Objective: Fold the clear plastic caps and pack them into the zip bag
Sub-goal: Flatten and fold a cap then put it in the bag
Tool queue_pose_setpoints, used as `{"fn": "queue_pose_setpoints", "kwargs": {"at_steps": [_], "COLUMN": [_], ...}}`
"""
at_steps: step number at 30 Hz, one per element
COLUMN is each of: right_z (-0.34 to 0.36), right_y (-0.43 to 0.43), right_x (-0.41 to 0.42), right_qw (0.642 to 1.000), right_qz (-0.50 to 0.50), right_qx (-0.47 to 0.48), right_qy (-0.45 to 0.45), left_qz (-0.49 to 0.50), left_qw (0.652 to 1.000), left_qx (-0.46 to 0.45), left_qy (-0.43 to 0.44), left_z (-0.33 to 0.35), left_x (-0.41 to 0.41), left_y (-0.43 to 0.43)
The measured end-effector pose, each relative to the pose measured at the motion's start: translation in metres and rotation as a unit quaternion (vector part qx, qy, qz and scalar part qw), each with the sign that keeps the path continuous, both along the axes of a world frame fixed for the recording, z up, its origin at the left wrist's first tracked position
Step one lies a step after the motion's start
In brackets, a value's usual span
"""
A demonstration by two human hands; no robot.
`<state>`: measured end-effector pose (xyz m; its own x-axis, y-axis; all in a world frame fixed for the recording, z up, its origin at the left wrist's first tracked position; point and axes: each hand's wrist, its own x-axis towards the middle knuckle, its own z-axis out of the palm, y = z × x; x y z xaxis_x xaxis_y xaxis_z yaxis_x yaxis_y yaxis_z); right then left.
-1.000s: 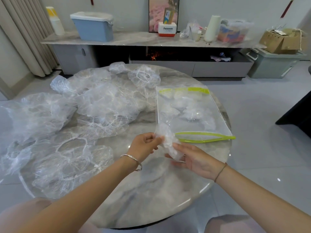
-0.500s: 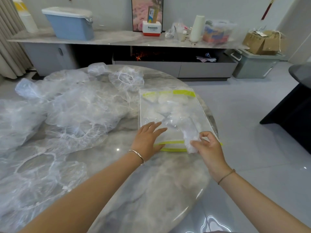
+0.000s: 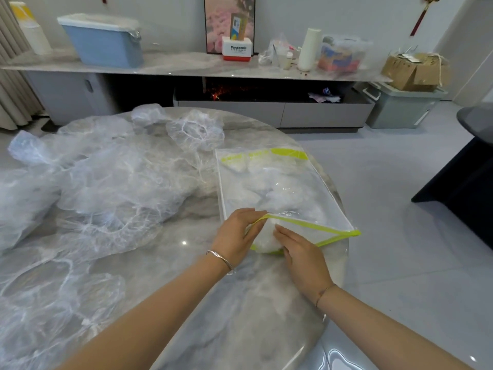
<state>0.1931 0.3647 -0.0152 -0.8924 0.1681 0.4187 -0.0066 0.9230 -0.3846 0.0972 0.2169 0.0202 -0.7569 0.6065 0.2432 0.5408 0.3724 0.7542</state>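
Both forearms are seen reaching forward from the lower edge of the view, converging toward the middle. The left hand [image 3: 238, 234] is held palm down with the wrist slightly bent, its thumb and forefinger pinched together on a thin edge that is lifted a little; a metal bangle is worn at this wrist. The right hand [image 3: 301, 252] is set just beside it, palm down, with the fingers [image 3: 283, 232] extended together and pressed flat, pointing toward the left hand's fingertips. A thin cord bracelet is worn on the right wrist. Both arms are bare to the frame edge.
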Motion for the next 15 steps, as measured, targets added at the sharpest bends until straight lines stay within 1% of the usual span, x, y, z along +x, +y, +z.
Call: {"fn": "queue_pose_setpoints", "kwargs": {"at_steps": [1, 3, 4, 5, 6, 7, 9, 10, 13, 15], "right_z": [0.002, 0.014, 0.018, 0.020, 0.020, 0.017, 0.010, 0.010, 0.014, 0.016], "right_y": [-0.002, -0.003, -0.003, -0.002, -0.003, -0.003, -0.002, -0.001, 0.008, 0.012], "right_x": [-0.005, -0.017, -0.022, -0.025, -0.026, -0.025, -0.017, -0.012, -0.002, -0.005], "right_qw": [1.000, 0.996, 0.991, 0.989, 0.993, 0.996, 0.985, 0.977, 0.961, 0.950], "right_qz": [-0.005, -0.039, -0.054, -0.053, -0.034, 0.002, 0.082, 0.107, 0.163, 0.181], "right_qx": [-0.007, -0.078, -0.119, -0.135, -0.105, -0.048, 0.035, 0.045, 0.049, 0.096], "right_qy": [0.012, 0.024, 0.016, -0.005, -0.036, -0.075, -0.150, -0.178, -0.216, -0.233], "left_qz": [0.001, 0.006, 0.010, 0.011, 0.010, 0.008, 0.003, 0.001, -0.007, -0.017], "left_qw": [1.000, 1.000, 1.000, 1.000, 1.000, 1.000, 1.000, 1.000, 1.000, 1.000], "left_qx": [0.002, 0.008, 0.014, 0.019, 0.024, 0.025, 0.021, 0.018, 0.002, -0.001], "left_qy": [-0.001, -0.003, -0.004, -0.005, -0.004, -0.003, -0.006, -0.009, -0.009, -0.004], "left_z": [-0.001, -0.001, -0.002, -0.002, -0.002, -0.002, -0.001, 0.000, -0.002, -0.004], "left_x": [0.000, 0.001, 0.001, 0.001, 0.001, 0.000, 0.000, 0.001, 0.002, 0.002], "left_y": [0.000, -0.001, -0.001, -0.002, -0.001, -0.001, -0.002, -0.002, -0.003, -0.004]}}
